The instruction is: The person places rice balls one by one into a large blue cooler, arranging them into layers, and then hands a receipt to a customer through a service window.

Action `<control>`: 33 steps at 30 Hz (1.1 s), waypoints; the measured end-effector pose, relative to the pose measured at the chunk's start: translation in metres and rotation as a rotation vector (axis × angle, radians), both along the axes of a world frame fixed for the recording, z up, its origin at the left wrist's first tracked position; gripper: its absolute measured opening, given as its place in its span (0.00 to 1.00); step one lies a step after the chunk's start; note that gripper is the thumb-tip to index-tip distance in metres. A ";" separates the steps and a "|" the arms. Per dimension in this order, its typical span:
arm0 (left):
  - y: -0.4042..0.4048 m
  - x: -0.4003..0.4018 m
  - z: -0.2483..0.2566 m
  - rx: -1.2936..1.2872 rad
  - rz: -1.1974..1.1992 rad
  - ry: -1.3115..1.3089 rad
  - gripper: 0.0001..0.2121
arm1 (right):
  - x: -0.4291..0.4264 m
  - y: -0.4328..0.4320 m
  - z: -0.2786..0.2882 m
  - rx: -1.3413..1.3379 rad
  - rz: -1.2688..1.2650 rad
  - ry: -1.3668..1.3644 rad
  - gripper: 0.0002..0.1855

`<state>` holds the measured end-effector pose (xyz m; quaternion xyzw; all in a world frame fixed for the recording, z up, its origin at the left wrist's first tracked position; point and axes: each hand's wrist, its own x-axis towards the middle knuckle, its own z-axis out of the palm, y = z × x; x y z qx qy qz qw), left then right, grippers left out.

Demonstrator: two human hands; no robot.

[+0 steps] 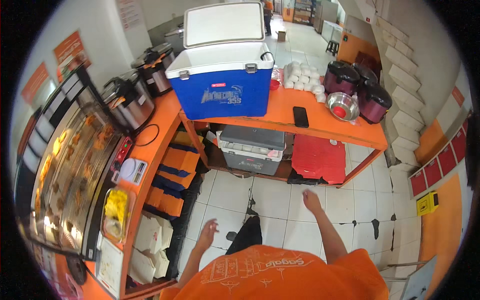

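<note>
My left hand (207,233) hangs over the white tiled floor, its fingers loosely bent and apart, with nothing seen in it. My right hand (312,200) is also over the floor, fingers curled in; whether anything small is inside is hidden. Neither hand touches the counter. In front of me, a blue cooler box (228,93) with its white lid (225,24) raised stands on the orange counter (285,101). A black smartphone (300,117) lies right of it. Further right are a pile of white wrapped packets (302,77) and a steel bowl (342,106) holding a red object.
Below the counter sit a grey cooler (252,150) and red sheeting (318,157). At left are a heated display case (71,168) with fried food, a kitchen scale (133,171), a yellow-filled tray (116,210) and pressure cookers (131,101). Purple rice cookers (373,101) stand at right.
</note>
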<state>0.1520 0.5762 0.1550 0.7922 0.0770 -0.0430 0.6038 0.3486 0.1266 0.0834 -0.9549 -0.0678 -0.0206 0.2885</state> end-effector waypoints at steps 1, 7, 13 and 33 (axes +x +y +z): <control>0.013 0.034 0.005 0.083 0.020 -0.035 0.18 | 0.038 0.019 0.031 0.018 0.115 -0.155 0.10; -0.011 0.294 0.176 0.346 -0.128 -0.619 0.14 | 0.199 0.044 0.103 0.190 -0.049 -0.284 0.11; -0.037 0.467 0.330 0.466 -0.158 -0.966 0.26 | 0.396 -0.007 0.135 0.069 -0.191 -0.453 0.07; 0.019 0.680 0.421 0.337 -0.368 -0.800 0.25 | 0.650 -0.112 0.072 -0.598 -0.654 0.035 0.40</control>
